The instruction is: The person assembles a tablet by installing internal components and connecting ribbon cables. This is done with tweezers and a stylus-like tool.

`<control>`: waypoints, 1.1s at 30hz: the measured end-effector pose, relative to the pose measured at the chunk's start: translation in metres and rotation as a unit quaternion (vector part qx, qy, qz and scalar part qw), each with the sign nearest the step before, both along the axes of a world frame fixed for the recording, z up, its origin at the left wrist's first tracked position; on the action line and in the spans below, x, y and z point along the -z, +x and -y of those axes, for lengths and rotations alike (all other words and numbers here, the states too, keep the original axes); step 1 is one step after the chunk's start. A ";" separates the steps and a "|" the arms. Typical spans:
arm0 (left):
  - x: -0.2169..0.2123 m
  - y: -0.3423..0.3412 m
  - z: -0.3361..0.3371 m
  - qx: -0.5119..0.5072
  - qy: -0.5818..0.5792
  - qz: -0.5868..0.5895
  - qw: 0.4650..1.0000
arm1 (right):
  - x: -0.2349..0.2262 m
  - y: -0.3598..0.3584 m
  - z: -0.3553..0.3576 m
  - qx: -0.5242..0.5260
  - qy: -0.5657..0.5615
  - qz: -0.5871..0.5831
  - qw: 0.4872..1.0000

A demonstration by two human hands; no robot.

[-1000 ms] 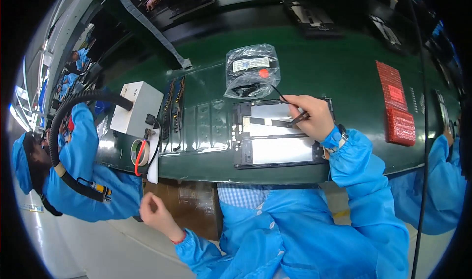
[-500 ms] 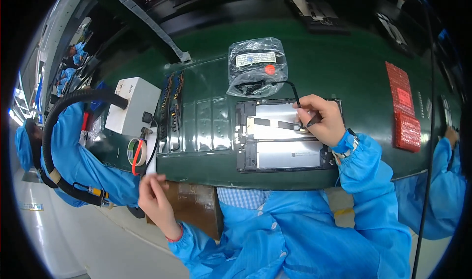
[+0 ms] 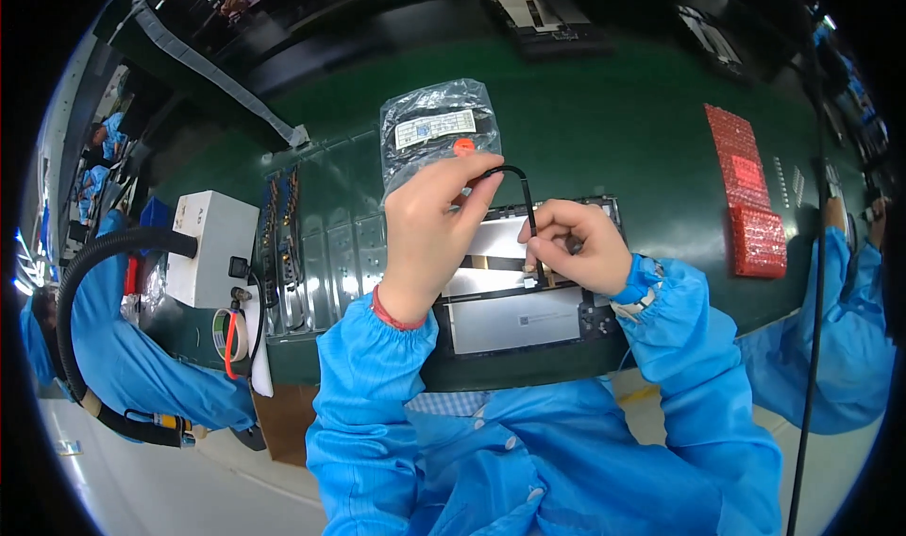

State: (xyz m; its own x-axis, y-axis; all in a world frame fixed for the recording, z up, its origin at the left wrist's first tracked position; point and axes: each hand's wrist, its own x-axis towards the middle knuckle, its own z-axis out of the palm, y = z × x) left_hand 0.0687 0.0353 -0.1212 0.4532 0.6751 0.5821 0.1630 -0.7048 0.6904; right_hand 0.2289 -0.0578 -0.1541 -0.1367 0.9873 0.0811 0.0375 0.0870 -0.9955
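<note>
A thin black cable (image 3: 528,198) arches over the opened flat device and is held in both hands. My left hand (image 3: 427,236) pinches its upper end above the device's far left part. Lower down, my right hand (image 3: 587,249) grips the cable between thumb and fingers. A small pale connector (image 3: 530,279) hangs just below those fingertips, over the device. Something dark shows within the curled right fingers, too small to name. Beneath both hands lies the opened device (image 3: 514,323), a black frame with two silver panels. My left hand and forearm cover its left side.
Behind the device is a clear plastic bag (image 3: 441,92) of dark parts. To the left stand a clear tray (image 3: 326,253), small boards (image 3: 280,234), a white box (image 3: 215,243) with a black hose, and a tape roll (image 3: 223,333). Red bubble wrap (image 3: 746,196) lies right.
My left hand has come up from the table's front edge at left and taken the cable's upper end. My right hand still holds the cable over the device. The whole view has shifted.
</note>
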 end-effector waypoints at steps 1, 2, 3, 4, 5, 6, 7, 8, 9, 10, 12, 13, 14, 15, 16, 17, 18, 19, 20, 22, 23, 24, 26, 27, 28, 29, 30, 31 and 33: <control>0.001 -0.001 0.001 -0.006 0.006 -0.009 1.000 | -0.002 0.000 0.000 0.000 -0.005 -0.002 1.000; 0.002 -0.001 0.002 -0.006 0.001 -0.010 1.000 | -0.006 0.000 0.000 0.018 0.018 -0.002 1.000; 0.003 -0.001 0.003 0.008 -0.006 -0.015 1.000 | -0.009 -0.001 0.000 0.036 0.041 -0.002 0.998; 0.004 -0.001 0.004 0.021 -0.012 -0.020 1.000 | -0.010 -0.003 0.001 0.037 0.036 -0.002 0.999; 0.007 -0.001 0.007 0.023 -0.018 -0.019 0.999 | -0.012 -0.005 0.001 0.067 0.043 0.000 0.997; 0.009 0.000 0.010 0.038 -0.001 -0.024 0.999 | -0.013 -0.007 0.001 0.097 0.052 0.002 0.994; 0.012 0.001 0.012 0.055 0.014 -0.032 0.998 | -0.011 -0.007 0.000 0.128 0.058 0.002 0.990; 0.015 0.002 0.013 0.063 0.024 -0.034 0.997 | -0.009 -0.005 -0.001 0.147 0.008 0.013 0.989; 0.017 0.003 0.014 0.065 0.019 -0.036 0.997 | -0.006 -0.004 -0.002 0.148 0.002 0.012 0.989; 0.018 0.003 0.015 0.069 0.018 -0.042 0.997 | -0.006 -0.005 -0.002 0.150 0.005 -0.015 0.989; 0.019 0.001 0.016 0.085 -0.011 -0.050 0.995 | -0.004 -0.006 0.000 0.153 -0.004 -0.066 0.986; 0.018 0.001 0.016 0.085 -0.013 -0.050 0.995 | -0.004 -0.006 0.000 0.153 -0.006 -0.065 0.986; 0.018 0.001 0.016 0.103 -0.038 -0.034 0.993 | -0.004 -0.007 0.000 0.169 0.049 -0.022 0.984; 0.018 0.001 0.016 0.120 -0.062 -0.018 0.991 | -0.003 -0.008 0.000 0.183 0.103 0.022 0.977; 0.019 0.001 0.015 0.118 -0.064 -0.018 0.991 | -0.003 -0.008 0.000 0.182 0.101 0.021 0.978; 0.019 0.002 0.015 0.118 -0.042 -0.006 0.992 | -0.003 -0.008 0.001 0.191 0.116 0.038 0.974; 0.020 0.003 0.014 0.118 -0.020 0.007 0.993 | -0.002 -0.008 0.001 0.200 0.131 0.055 0.969; 0.019 0.004 0.016 0.118 -0.022 0.006 0.993 | -0.002 -0.008 0.001 0.200 0.129 0.055 0.970; 0.017 0.006 0.017 0.105 -0.015 0.011 0.994 | -0.002 -0.009 0.002 0.208 0.144 0.062 0.966; 0.017 0.008 0.018 0.093 -0.008 0.016 0.996 | -0.003 -0.011 0.002 0.216 0.157 0.068 0.961; 0.018 0.009 0.017 0.085 0.029 0.016 0.996 | -0.004 -0.012 0.002 0.220 0.180 0.075 0.956; 0.019 0.009 0.016 0.077 0.067 0.015 0.995 | -0.005 -0.012 0.001 0.225 0.203 0.083 0.949; 0.021 0.009 0.015 0.070 0.080 0.011 0.994 | -0.006 -0.013 0.001 0.226 0.211 0.092 0.947; 0.022 0.010 0.015 0.062 0.094 0.007 0.994 | -0.007 -0.013 0.002 0.226 0.219 0.101 0.944; 0.022 0.010 0.017 0.061 0.094 0.006 0.994 | -0.007 -0.013 0.001 0.226 0.219 0.100 0.944; 0.021 0.010 0.019 0.045 0.063 0.014 0.997 | -0.007 -0.013 0.001 0.224 0.221 0.110 0.943; 0.021 0.010 0.021 0.029 0.032 0.022 0.999 | -0.007 -0.013 0.001 0.221 0.223 0.120 0.942; 0.021 0.010 0.022 0.028 0.032 0.021 0.999 | -0.008 -0.014 0.002 0.221 0.223 0.119 0.942; 0.023 0.009 0.023 0.003 -0.004 0.067 0.998 | -0.011 -0.015 0.002 0.225 0.214 0.130 0.942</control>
